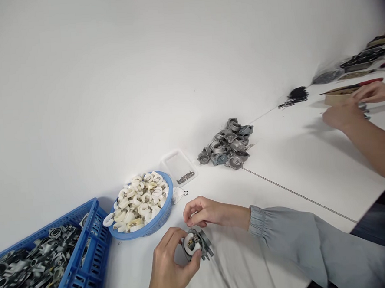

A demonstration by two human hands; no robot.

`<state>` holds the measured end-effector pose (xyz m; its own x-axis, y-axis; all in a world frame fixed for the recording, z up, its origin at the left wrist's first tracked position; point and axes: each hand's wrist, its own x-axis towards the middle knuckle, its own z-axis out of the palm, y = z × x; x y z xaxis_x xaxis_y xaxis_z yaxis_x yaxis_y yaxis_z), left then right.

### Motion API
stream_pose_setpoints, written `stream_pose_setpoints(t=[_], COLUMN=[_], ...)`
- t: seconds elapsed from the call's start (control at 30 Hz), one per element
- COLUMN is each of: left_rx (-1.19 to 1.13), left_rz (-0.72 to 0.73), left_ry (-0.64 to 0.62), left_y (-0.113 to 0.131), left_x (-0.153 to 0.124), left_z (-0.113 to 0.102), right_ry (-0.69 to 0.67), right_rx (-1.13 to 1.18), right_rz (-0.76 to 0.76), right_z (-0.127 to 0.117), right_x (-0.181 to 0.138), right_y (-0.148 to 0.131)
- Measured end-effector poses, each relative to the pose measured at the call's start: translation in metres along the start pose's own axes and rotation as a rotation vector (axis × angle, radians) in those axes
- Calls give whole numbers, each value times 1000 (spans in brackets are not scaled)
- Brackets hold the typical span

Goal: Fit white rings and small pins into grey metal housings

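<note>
The grey metal casting (205, 242) is a rounded, open-faced body with stubs jutting from its right side, a white curved piece (196, 247) seated within around brass-coloured bits (191, 244). The left hand (170, 260) pinches it between thumb and fingers over the counter (128, 269); the right hand's (205, 211) fingers press together just beyond, contents unclear.

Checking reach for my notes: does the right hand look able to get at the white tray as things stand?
Probably yes: the white tray looks uncovered just beyond the right hand, with only low things like a black ring between.
</note>
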<state>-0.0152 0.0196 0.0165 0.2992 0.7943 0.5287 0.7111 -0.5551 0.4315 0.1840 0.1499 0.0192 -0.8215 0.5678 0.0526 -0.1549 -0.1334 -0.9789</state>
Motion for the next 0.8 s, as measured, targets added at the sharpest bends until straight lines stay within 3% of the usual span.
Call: stream_pose_setpoints(t=[0.27, 0.53, 0.8], left_rx=[-7, -7, -12], left_rz=[8, 11, -9], left_ry=[9, 11, -2], left_y=[1, 3, 2], left_x=[1, 3, 2], left_z=[0, -1, -2], right_ry=[-45, 20, -2], right_rx=[20, -4, 12], right_rz=[30, -13, 15], right_z=[3, 6, 10], right_x=[-3, -2, -4], right_y=[-4, -3, -5])
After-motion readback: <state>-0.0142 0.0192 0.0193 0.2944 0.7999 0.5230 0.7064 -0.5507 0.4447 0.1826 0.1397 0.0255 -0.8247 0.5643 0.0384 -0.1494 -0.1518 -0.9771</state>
